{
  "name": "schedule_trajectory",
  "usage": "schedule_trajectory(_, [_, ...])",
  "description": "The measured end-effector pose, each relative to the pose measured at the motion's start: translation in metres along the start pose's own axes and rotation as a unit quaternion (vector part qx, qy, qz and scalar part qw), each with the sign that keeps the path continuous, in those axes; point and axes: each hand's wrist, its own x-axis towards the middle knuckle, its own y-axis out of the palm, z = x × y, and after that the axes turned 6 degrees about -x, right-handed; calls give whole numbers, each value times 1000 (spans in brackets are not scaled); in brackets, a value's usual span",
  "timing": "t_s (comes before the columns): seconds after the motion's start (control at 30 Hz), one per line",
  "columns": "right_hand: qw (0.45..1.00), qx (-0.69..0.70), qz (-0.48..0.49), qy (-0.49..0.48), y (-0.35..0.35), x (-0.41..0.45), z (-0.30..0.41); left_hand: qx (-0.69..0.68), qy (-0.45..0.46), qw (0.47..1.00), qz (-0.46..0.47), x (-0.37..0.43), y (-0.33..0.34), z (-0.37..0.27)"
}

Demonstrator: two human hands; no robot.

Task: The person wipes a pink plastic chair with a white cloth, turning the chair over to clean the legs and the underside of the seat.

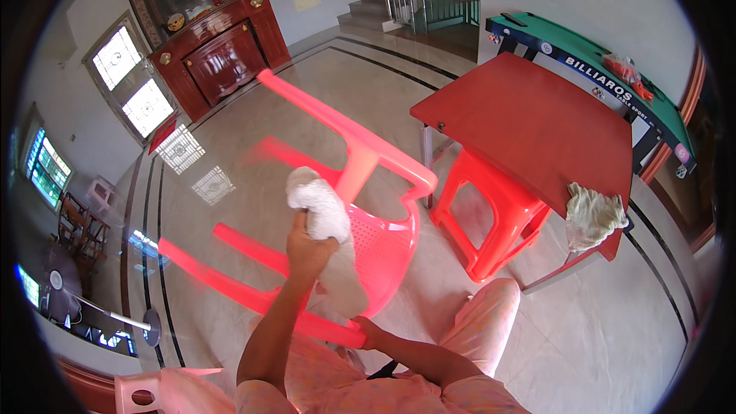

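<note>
A red plastic armchair (385, 253) is tipped over in front of me, its legs pointing left and partly blurred. My left hand (310, 248) grips a bunched whitish cloth (325, 210) over the chair, and the cloth's lower part hangs across the perforated plastic panel. Whether the cloth touches the plastic is hard to tell. Close to my body, my right hand (368, 332) is closed around the end of the nearer armrest (328, 326).
To the right, a red plastic stool (494, 218) stands partly beneath a red-topped table (529, 121). A crumpled rag (592, 217) hangs over the table's corner. Behind is a small billiard table (575, 49). A pink plastic chair (172, 391) is at lower left, a fan (57, 280) farther left.
</note>
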Motion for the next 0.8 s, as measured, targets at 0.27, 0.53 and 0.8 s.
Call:
schedule_trajectory(0.27, [918,95,376,-83,-99,72,-10,241,67,961,122,-29,51,4])
schedule_trajectory(0.53, [996,-37,-85,-1,-45,17,-21,281,143,926,207,-64,43,8])
schedule_trajectory(0.8, [799,-583,-93,-110,8,-163,110,292,218,913,183,-79,24,15])
